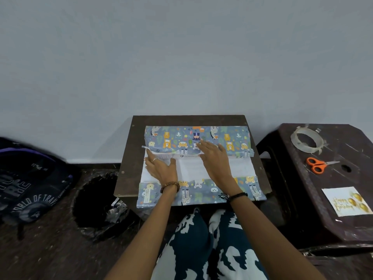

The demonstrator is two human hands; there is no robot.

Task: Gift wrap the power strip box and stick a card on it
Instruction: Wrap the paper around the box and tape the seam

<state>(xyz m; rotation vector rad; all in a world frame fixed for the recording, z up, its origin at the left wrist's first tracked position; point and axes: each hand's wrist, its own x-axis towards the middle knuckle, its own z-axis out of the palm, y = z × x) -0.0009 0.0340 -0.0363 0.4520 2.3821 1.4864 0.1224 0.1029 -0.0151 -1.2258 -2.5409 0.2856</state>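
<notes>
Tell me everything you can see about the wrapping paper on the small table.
The blue-grey animal-print wrapping paper lies on the dark wooden table, white underside showing in the middle. Its far flap is folded over the power strip box; its near edge overhangs the table. The left hand rests flat on the white part, and the right hand presses the far flap's edge.

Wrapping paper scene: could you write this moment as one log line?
step: folding paper over box | left hand: pressing flap | right hand: flat on fold | tape, card: unused

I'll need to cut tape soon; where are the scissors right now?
In the head view, the orange-handled scissors lie on the dark stool to the person's right, between the tape roll and the birthday card.
</notes>
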